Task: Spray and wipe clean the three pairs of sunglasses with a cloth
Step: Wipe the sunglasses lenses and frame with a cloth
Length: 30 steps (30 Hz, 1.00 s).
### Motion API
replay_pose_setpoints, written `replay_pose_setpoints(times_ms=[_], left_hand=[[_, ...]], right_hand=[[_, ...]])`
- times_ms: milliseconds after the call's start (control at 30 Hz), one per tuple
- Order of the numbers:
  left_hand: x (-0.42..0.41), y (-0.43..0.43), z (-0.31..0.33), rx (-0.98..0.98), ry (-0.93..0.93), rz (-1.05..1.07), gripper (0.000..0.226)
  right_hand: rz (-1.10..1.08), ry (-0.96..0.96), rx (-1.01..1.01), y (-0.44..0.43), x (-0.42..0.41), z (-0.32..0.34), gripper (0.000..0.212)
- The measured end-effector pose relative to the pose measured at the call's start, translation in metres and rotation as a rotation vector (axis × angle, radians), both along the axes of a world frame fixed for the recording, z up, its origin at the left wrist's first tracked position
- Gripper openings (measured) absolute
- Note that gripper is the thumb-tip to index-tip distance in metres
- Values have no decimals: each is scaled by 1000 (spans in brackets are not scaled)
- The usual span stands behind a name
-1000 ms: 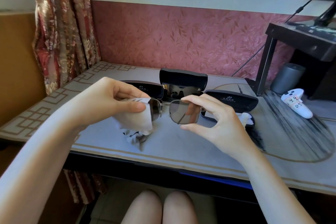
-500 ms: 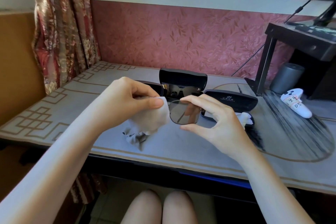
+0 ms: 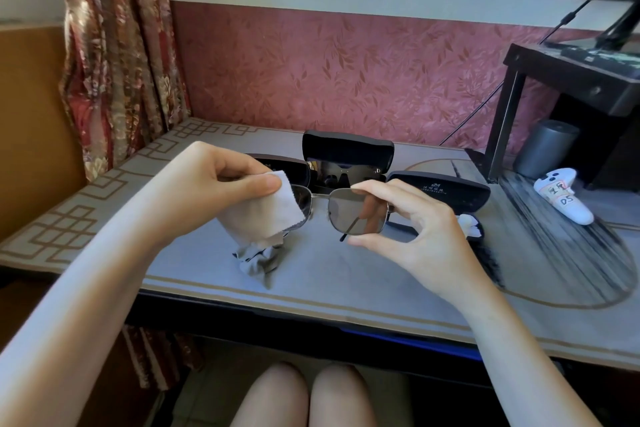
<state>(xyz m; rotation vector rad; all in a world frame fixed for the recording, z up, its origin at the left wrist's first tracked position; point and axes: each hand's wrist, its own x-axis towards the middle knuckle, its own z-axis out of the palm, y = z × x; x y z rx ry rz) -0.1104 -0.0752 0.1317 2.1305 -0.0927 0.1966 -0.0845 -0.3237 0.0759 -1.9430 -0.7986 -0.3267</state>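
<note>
Thin metal-framed sunglasses (image 3: 346, 215) with grey lenses hang above the desk between my hands. My right hand (image 3: 412, 229) pinches the right lens by its top and bottom edges. My left hand (image 3: 211, 187) presses a pale grey cloth (image 3: 266, 215) over the left lens, the cloth's tail hanging down to the desk mat. Behind them an open black case (image 3: 348, 149) holds a black pair of sunglasses (image 3: 343, 173). A black case (image 3: 298, 170) lies at the left, half hidden by my hand, and another black case (image 3: 446, 191) lies at the right.
A white spray bottle (image 3: 562, 194) with a handwritten label lies on the grey desk mat (image 3: 346, 274) at the right. A grey cylinder (image 3: 545, 147) stands under a dark monitor stand (image 3: 568, 73). A white cloth (image 3: 467, 224) peeks from behind my right hand. A patterned curtain (image 3: 117, 45) hangs at the left.
My left hand slid the cloth right across the left lens, then back left, so part of that lens shows again. My right hand keeps its hold on the frame.
</note>
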Motion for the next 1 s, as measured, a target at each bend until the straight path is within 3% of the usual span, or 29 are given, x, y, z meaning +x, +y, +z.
replay_pose_setpoints(times_ms=[267, 767, 1000], left_hand=[[0, -3, 3, 59, -5, -11, 6], [7, -23, 0, -21, 31, -53, 2], [0, -13, 7, -64, 103, -131, 17]], right_hand=[[6, 2, -6, -2, 0, 0, 48], [6, 14, -22, -2, 0, -3, 48], [5, 50, 20, -2, -1, -3, 48]])
